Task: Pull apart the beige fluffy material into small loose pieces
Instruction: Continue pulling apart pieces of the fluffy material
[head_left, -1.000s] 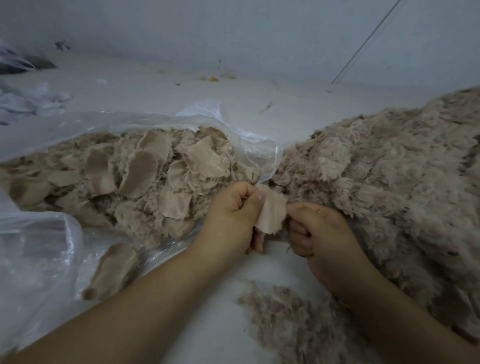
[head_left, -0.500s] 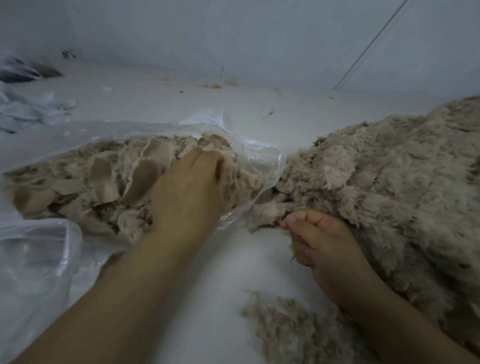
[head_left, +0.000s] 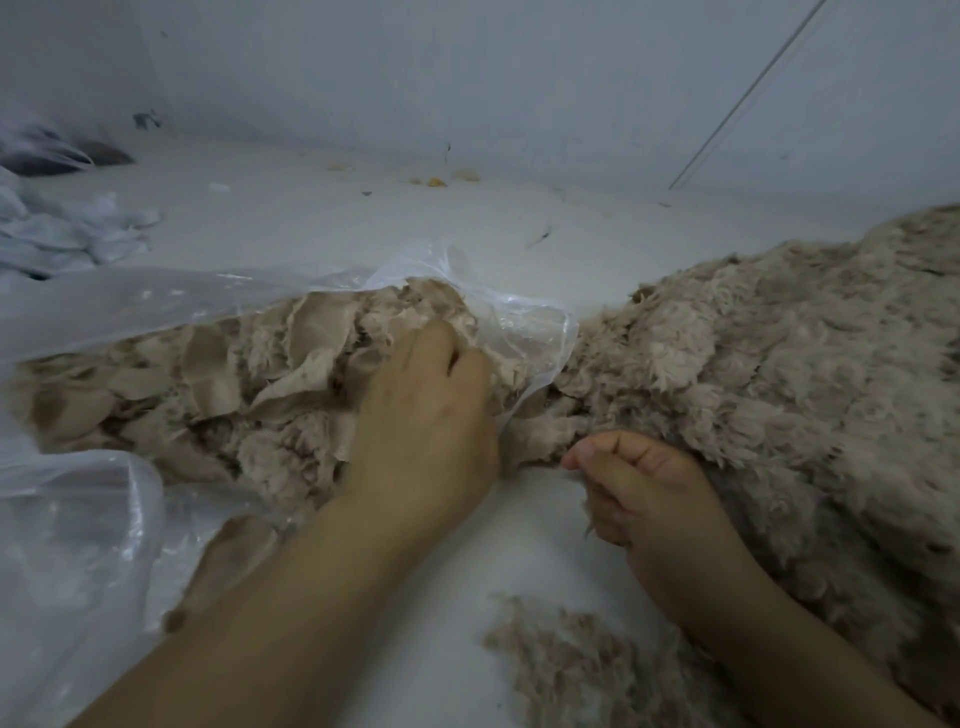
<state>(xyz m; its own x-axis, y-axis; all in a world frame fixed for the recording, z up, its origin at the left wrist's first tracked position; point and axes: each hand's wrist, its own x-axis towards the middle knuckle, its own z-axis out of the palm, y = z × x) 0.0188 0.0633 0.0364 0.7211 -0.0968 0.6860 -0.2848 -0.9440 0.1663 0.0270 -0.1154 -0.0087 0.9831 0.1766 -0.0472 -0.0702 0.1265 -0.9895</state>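
Observation:
A big sheet of beige fluffy material (head_left: 779, 374) covers the right side of the white surface. My right hand (head_left: 654, 504) grips its left edge, thumb and curled fingers pinching the fluff. Torn beige pieces (head_left: 223, 395), some showing smooth fabric backing, fill an open clear plastic bag (head_left: 524, 322) on the left. My left hand (head_left: 426, 415) rests palm down on the pieces at the bag's mouth. Its fingertips dip into the pile and are hidden, and I see nothing held in it.
Loose beige fibres (head_left: 582, 670) lie on the surface near the front, under my right forearm. One torn piece (head_left: 234, 551) sits inside the bag's lower fold. Crumpled pale cloth or plastic (head_left: 62, 228) lies far left. A wall closes the back.
A second ago both hands held a small piece at the material's edge. My left hand carried it into the bag and has now drawn back a little toward the bag's mouth. My right hand stayed put.

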